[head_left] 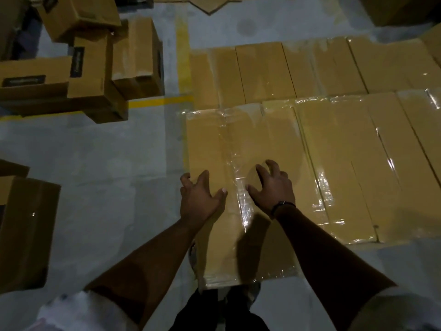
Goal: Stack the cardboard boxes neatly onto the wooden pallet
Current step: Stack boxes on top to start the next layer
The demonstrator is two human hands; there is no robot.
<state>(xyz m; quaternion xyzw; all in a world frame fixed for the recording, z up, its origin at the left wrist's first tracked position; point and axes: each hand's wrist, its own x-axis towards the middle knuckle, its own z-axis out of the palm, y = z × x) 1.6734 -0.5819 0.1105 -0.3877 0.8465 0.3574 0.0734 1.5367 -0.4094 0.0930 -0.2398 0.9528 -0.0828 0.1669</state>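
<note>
A long taped cardboard box (238, 144) lies in front of me at the left end of a layer of similar boxes (346, 151). My left hand (198, 197) rests spread on the box's top near its left edge, with fingertips bent over that edge. My right hand (272, 187) sits flat on the top to the right of the clear tape seam, fingers spread and slightly bent. A second row of boxes (274, 72) lies behind. No wood of the pallet shows under the boxes.
Loose cardboard boxes (95, 68) are piled on the grey floor at the upper left, across a yellow floor line (162, 101). Another box (26, 230) stands at the left edge. My feet are below the near end of the box.
</note>
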